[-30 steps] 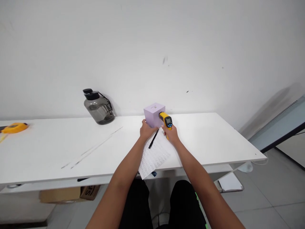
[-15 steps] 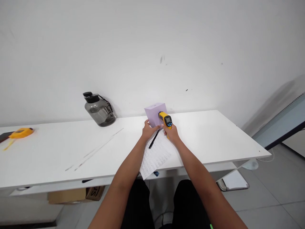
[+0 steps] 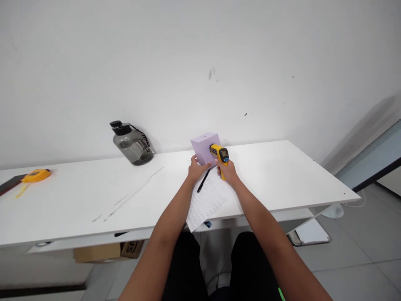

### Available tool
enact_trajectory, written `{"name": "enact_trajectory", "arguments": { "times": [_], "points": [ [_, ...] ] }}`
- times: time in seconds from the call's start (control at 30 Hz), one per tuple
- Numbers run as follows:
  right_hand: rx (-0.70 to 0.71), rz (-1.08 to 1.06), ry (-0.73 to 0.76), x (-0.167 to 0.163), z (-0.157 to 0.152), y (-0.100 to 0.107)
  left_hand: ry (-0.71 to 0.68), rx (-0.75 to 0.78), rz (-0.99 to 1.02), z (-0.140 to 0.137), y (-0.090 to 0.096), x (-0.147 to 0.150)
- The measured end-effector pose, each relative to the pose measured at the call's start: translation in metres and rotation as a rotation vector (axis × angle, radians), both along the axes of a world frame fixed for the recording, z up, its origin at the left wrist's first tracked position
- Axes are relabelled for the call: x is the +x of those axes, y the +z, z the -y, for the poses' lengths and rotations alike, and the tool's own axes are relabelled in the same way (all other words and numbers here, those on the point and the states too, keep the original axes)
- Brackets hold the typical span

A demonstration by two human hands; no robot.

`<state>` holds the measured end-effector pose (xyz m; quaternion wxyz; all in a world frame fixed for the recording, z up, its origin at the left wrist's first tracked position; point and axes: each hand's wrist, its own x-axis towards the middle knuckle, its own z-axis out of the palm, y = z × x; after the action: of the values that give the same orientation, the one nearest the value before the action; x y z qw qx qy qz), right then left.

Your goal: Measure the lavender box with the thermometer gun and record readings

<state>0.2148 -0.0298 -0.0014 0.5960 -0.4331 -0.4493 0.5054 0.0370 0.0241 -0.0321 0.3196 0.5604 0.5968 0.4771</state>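
My left hand is closed around the lower left part of a light purple box, thumb across its near face. In my right hand is a yellow and black infrared thermometer, gripped by its handle. Its nose is close to the box's near face; whether it touches I cannot tell. The small screen on its back faces me. Below the hands lies a sheet of paper covered in writing, its lower corner hanging over the table edge. A black pen rests on the sheet, its upper end near the box.
On the white table, a grey see-through bottle with a black lid stands left of the box, near the wall. Farther left lies an orange tape measure beside a dark object. Beneath the table is a cardboard box.
The thermometer has turned and shifted slightly right with my right hand. My left hand still holds the box. The whole view has moved slightly.
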Motion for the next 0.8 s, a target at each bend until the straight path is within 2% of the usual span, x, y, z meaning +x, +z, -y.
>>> {"name": "enact_trajectory", "arguments": {
  "times": [0.8],
  "points": [
    [-0.008, 0.019, 0.023, 0.0013, 0.0075, 0.0090, -0.031, -0.007, 0.011, 0.0024, 0.0040, -0.0007]
  ]
}}
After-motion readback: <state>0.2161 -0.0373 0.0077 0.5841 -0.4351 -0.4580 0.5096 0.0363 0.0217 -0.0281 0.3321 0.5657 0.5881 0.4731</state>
